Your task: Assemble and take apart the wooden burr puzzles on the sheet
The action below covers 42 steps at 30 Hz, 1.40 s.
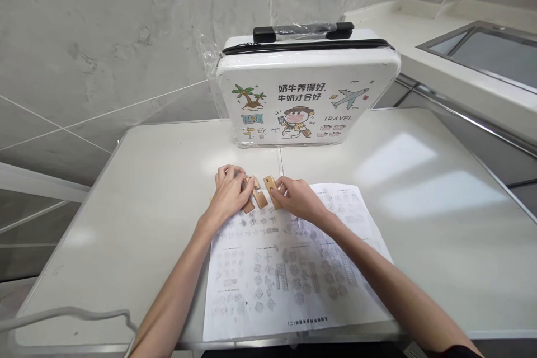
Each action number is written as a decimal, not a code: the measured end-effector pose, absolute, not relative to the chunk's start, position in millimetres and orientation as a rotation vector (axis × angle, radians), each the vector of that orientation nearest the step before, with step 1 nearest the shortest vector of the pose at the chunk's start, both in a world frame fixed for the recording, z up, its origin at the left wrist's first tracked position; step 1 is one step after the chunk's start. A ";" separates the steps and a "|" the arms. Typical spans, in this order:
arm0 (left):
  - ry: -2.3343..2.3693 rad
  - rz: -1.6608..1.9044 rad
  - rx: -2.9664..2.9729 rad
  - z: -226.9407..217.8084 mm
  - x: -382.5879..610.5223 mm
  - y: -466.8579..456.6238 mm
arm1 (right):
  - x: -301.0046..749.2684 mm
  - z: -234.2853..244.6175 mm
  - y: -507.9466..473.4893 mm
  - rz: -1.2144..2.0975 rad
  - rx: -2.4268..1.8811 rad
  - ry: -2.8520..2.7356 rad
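Observation:
My right hand [296,197] pinches a flat wooden puzzle piece [269,183] between thumb and fingers. A dark "2" is marked near the top of that piece. To its left, my left hand [230,190] curls its fingers over a small group of wooden pieces, and its thumb presses on one of them. One notched wooden piece [260,199] shows between the two hands. The left fingers partly hide the other pieces. Under the hands lies a printed instruction sheet [293,305] with rows of small diagrams, upside down from my side.
A white cartoon-printed case [310,67] with a black handle, wrapped in clear plastic, stands at the back of the light table [126,207]. A grey cable [67,311] crosses the front left corner. A counter [403,28] stands beyond at right, a grey wall [104,28] behind.

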State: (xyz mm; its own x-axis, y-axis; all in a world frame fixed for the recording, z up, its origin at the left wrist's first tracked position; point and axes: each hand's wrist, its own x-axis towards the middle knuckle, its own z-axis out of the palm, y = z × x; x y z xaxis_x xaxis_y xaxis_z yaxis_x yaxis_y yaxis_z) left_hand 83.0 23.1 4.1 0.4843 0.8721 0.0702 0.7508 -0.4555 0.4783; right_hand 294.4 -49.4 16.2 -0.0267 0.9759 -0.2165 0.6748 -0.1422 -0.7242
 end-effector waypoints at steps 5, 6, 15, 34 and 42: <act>1.419 0.425 2.474 -0.1 81.9 22.7 | 280.7 8.5 -33.3 0.969 -1.929 -1.797; 1.428 0.431 2.503 -1.1 81.8 23.0 | 278.9 7.1 -31.0 0.963 -1.934 -1.806; 1.461 0.583 2.495 -7.0 74.4 24.1 | 268.3 4.0 -22.4 0.923 -1.961 -1.884; 1.634 1.028 1.829 -25.9 9.1 34.5 | 261.6 8.3 -36.2 0.795 -1.942 -1.936; 1.637 1.050 1.788 -25.0 9.5 32.8 | 293.2 12.0 -67.0 0.850 -1.779 -1.753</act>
